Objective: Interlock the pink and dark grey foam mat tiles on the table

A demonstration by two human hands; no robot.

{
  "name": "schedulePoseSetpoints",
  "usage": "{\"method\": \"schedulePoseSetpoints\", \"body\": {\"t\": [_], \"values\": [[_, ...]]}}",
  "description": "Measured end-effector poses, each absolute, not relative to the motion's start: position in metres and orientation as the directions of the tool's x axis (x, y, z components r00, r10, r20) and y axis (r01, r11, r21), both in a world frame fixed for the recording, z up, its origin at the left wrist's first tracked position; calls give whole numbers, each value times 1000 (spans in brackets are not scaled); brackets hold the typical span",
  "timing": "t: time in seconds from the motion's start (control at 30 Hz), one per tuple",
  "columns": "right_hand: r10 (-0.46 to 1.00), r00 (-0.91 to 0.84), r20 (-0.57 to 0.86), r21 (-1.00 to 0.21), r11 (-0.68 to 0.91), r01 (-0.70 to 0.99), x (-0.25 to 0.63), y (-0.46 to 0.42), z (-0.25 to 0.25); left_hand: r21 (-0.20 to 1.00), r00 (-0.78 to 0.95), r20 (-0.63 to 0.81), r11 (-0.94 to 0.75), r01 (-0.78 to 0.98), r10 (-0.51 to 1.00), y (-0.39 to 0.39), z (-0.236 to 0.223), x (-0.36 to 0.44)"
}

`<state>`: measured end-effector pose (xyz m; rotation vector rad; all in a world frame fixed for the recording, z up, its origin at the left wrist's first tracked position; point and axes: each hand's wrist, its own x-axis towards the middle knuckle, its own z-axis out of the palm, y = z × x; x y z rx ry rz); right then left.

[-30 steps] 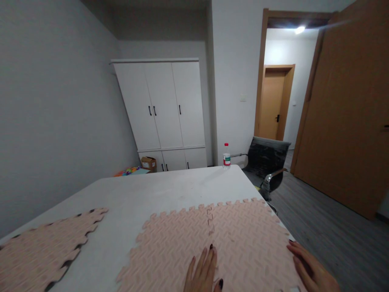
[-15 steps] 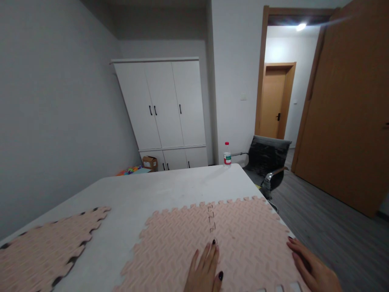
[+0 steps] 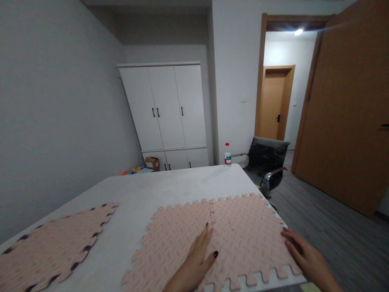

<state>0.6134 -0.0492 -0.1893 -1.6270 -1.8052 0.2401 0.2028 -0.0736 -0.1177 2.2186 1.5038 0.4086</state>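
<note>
two pink foam puzzle mats lie joined on the white table, near its right front corner; left mat and right mat meet along a toothed seam that runs away from the person; the far part of the seam shows small gaps, so prob not fully seated there; the near part is hidden under the hand.

left hand lies flat, palm down, fingers straight and together, fingertips at the seam; it presses, grasps nothing; right hand rests open on the right mat's outer edge by the table's right side, fingers spread over the teeth, also gripping nothing; dark polish on the nails.

handling, as a judgement: mats look like thin eva foam w/ an embossed chevron surface; light, soft, bendy, not fragile; texture should give decent friction under a flat palm, but a mat this light prob slides on the smooth tabletop if pushed sideways w/o the other hand pinning it; teeth are small and squashy, so they can fold or sit proud instead of locking; press straight down along the seam w/ fingertips or heel of hand; to lift or shift, pinch at an edge between teeth, or at a corner; lifting by one corner will make the sheet droop and may pull the joint apart.

a third pink mat w/ something dark showing under its edge lies well apart at the table's left front; a water bottle stands at the far edge; beyond are a white wardrobe, a black chair, an open wooden door.
</note>
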Motion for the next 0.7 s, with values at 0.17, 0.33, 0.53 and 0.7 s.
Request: {"method": "schedulePoseSetpoints", "body": {"t": [0.17, 0.33, 0.53, 0.7], "values": [[936, 79, 344, -613, 160, 773, 630, -39, -177, 321, -163, 114, 119, 940, 980, -43, -119, 124], [966, 71, 249, -628, 105, 771, 626, -28, -180, 120, -563, 62, 554, 824, 824, -31, -143, 69], [968, -2, 252, -579, 152, 801, 618, -28, -190, 131, -422, 74, 410, 903, 904, -32, -152, 60], [978, -62, 197, -551, 163, 818, 623, -24, -172, -24, -438, 127, 445, 895, 890, -19, -131, 79]]}}
